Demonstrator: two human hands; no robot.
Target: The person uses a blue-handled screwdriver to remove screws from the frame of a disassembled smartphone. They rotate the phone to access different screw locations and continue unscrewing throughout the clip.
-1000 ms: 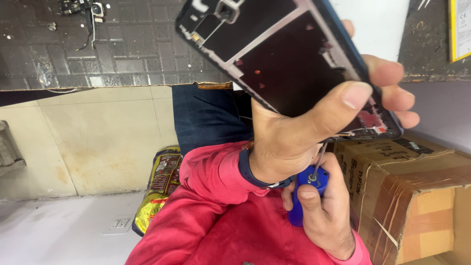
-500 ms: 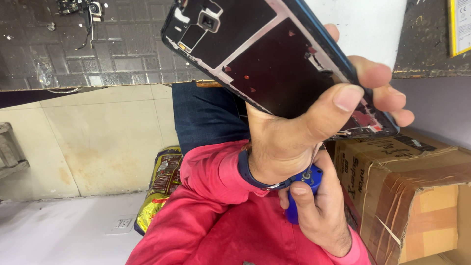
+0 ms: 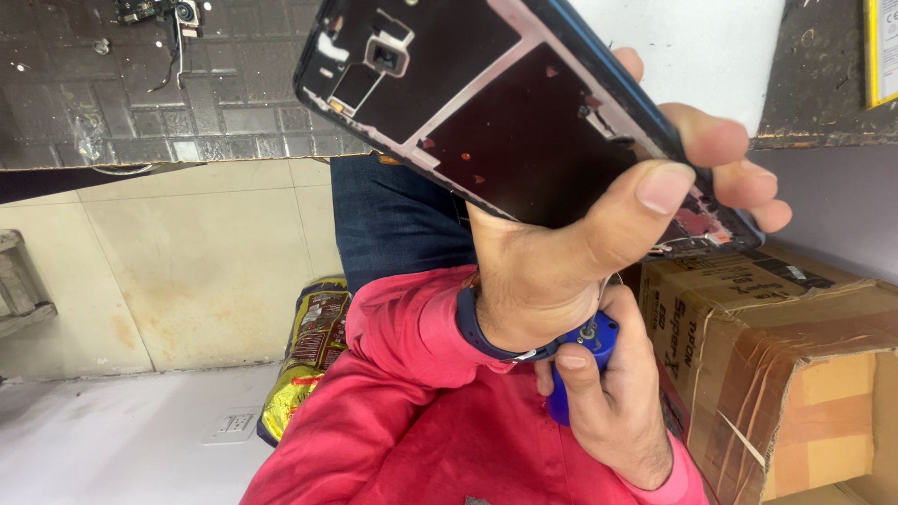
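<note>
My left hand (image 3: 552,271) grips a stripped dark blue phone frame (image 3: 505,140) and holds it up close to the camera. The thumb presses on the frame's open inner side and the fingers wrap round its right edge. The frame shows a camera cutout near its upper left and a dark reddish plate in the middle. My right hand (image 3: 608,411) sits just below the left wrist, closed around a blue screwdriver handle (image 3: 585,351). The tool's tip is hidden behind my left hand. Both sleeves are red, and a dark band (image 3: 472,323) circles the left wrist.
A taped cardboard box (image 3: 795,374) stands at the right. A yellow and black foil packet (image 3: 309,355) lies by my left sleeve. A dark gridded work mat (image 3: 140,93) with small loose phone parts (image 3: 154,11) fills the upper left. Beige tiles lie below it.
The phone frame has shifted a little to the left in my left hand. My right hand with the screwdriver has stayed under the left wrist.
</note>
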